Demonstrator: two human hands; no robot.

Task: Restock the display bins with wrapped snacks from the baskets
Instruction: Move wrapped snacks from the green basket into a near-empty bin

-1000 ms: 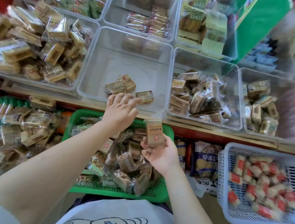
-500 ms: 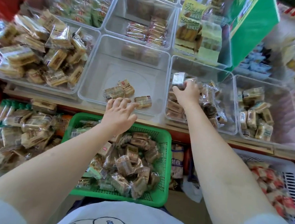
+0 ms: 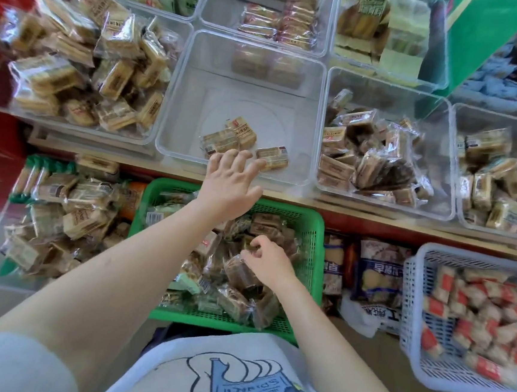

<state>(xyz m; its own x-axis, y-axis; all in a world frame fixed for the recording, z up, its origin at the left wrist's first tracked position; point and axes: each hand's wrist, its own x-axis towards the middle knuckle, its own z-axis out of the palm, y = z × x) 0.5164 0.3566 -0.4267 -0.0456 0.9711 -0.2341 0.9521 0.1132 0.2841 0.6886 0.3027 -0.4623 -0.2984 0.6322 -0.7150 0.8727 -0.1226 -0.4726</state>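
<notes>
A green basket (image 3: 317,232) below the shelf holds a pile of brown and green wrapped snacks (image 3: 235,300). My right hand (image 3: 271,264) is down in this pile, its fingers curled and pinching a brown wrapped snack (image 3: 239,274). My left hand (image 3: 231,184) rests on the front rim of the middle clear bin (image 3: 196,103), fingers relaxed and holding nothing. Three wrapped snacks (image 3: 240,133) lie on that bin's floor. The clear bin to its right (image 3: 385,94) is partly filled with brown wrapped snacks (image 3: 375,165).
A full clear bin (image 3: 84,65) stands at the left and another partly filled one (image 3: 490,178) at the far right. More bins sit behind. A white basket (image 3: 413,272) of red-and-white snacks is at the lower right, a clear tub of snacks (image 3: 54,225) at the lower left.
My right hand left its snack in the right clear bin and came back down into the green basket. My left hand stayed on the middle bin's rim.
</notes>
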